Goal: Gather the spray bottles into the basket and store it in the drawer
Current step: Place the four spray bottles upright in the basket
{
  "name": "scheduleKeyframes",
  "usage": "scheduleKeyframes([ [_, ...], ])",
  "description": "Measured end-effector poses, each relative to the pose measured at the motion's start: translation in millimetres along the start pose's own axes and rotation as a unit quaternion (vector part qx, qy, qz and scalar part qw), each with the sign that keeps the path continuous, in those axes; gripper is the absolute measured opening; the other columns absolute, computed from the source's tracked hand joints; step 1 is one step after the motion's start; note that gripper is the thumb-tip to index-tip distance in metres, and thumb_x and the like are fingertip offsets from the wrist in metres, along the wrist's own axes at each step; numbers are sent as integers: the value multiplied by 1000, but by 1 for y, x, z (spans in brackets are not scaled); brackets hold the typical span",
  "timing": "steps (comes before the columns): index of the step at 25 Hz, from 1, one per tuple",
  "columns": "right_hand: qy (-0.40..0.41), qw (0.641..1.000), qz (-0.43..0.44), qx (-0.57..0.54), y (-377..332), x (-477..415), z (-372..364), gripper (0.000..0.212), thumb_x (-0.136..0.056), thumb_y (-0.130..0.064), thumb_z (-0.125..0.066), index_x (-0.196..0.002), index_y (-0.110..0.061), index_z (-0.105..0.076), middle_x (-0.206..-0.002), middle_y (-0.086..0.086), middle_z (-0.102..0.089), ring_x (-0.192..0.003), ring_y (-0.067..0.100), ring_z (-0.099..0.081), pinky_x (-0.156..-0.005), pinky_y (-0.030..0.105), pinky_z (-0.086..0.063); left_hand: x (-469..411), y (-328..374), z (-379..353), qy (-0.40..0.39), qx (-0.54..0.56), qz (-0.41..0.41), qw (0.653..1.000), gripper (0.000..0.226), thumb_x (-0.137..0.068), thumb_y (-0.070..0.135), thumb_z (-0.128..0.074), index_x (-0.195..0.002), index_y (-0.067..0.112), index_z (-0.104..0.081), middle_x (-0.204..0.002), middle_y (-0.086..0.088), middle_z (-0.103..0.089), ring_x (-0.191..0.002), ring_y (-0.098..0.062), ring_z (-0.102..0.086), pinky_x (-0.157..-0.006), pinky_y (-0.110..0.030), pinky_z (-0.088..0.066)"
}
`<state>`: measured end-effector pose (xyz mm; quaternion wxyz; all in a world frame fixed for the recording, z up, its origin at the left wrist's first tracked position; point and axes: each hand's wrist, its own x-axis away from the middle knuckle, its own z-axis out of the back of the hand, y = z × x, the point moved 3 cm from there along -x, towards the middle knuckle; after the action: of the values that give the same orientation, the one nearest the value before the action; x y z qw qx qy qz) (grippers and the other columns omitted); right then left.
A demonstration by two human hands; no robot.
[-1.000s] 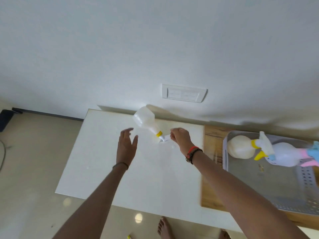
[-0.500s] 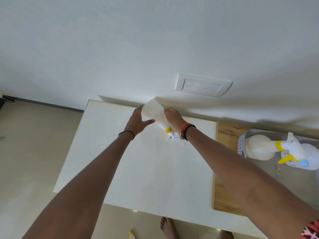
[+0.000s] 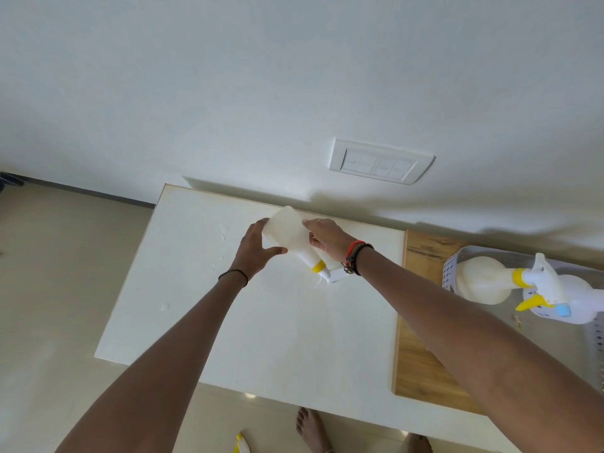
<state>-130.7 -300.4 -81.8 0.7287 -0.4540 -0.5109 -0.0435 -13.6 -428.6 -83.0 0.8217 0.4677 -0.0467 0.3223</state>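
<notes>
A white spray bottle [image 3: 289, 233] with a yellow collar lies tilted near the far edge of the white table [image 3: 261, 322], nozzle pointing toward me. My left hand [image 3: 253, 248] grips its body from the left. My right hand [image 3: 327, 238] grips it from the right, fingers around its side. At the right, a pale perforated basket [image 3: 452, 268] stands on a wooden surface [image 3: 418, 354] and holds two bottles: a cream one with a yellow collar [image 3: 480, 284] and a white one with a blue tip [image 3: 575, 300].
A white wall with a switch plate [image 3: 380, 161] rises right behind the table. Beige floor lies to the left, and my bare feet [image 3: 312, 431] show below the table's near edge. A small yellow-and-white object [image 3: 241, 444] lies on the floor.
A second ago my hands were apart and only reaching toward the bottle. Both have since closed around its body, and the view has shifted left, pushing the basket to the right.
</notes>
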Motion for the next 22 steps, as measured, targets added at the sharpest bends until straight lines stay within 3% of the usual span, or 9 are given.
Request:
scheduleKeyframes([
  [3,-33,999,-14,9,11,19,6,23,-95,-32,-50,-96,-8,-53,-84,6,-45,-89,18,-47,-108,35,-44,22,-8,-6,-23,-13,15,1000,75,-72,27,-80,-134,9,-43,-131,-11,-51,-123,-25,-47,-100,-28,-36],
  [7,-77,995,-59,18,31,45,15,51,-94,-38,-53,-125,1,-51,-100,11,-52,-96,20,-54,-104,31,-47,54,-15,-16,-44,-9,44,998,75,-66,40,-83,-129,16,-48,-125,-5,-55,-116,-21,-52,-101,-38,-45],
  [10,-103,991,-88,6,50,64,20,47,-91,-43,-55,-117,-4,-55,-97,10,-58,-95,22,-58,-103,35,-48,76,-10,-33,-65,11,58,996,75,-66,38,-82,-129,19,-47,-119,-1,-48,-113,-20,-52,-97,-32,-45],
  [13,-123,986,-109,-15,68,86,27,34,-92,-45,-54,-97,-12,-59,-94,3,-58,-79,18,-57,-90,32,-54,92,-2,-47,-74,51,67,994,70,-69,33,-82,-128,19,-48,-119,-1,-45,-114,-22,-53,-97,-33,-47],
  [16,-127,982,-138,-39,87,106,44,48,-90,-48,-55,-113,-6,-52,-115,12,-51,-86,23,-56,-78,29,-54,109,10,-55,-88,73,77,990,67,-70,35,-81,-127,20,-49,-121,-1,-48,-112,-20,-54,-92,-31,-49],
  [18,-129,978,-151,-56,95,120,60,50,-89,-46,-58,-114,-5,-48,-113,20,-53,-90,26,-57,-83,30,-53,123,20,-59,-95,92,88,987,67,-70,38,-80,-128,19,-50,-122,1,-51,-111,-18,-57,-89,-29,-50],
  [22,-130,979,-147,-63,108,147,101,33,-90,-29,-63,-111,-5,-54,-101,22,-61,-83,24,-63,-85,31,-54,149,44,-75,-144,183,111,966,63,-68,44,-77,-122,18,-56,-122,-4,-59,-106,-17,-65,-91,-33,-55],
])
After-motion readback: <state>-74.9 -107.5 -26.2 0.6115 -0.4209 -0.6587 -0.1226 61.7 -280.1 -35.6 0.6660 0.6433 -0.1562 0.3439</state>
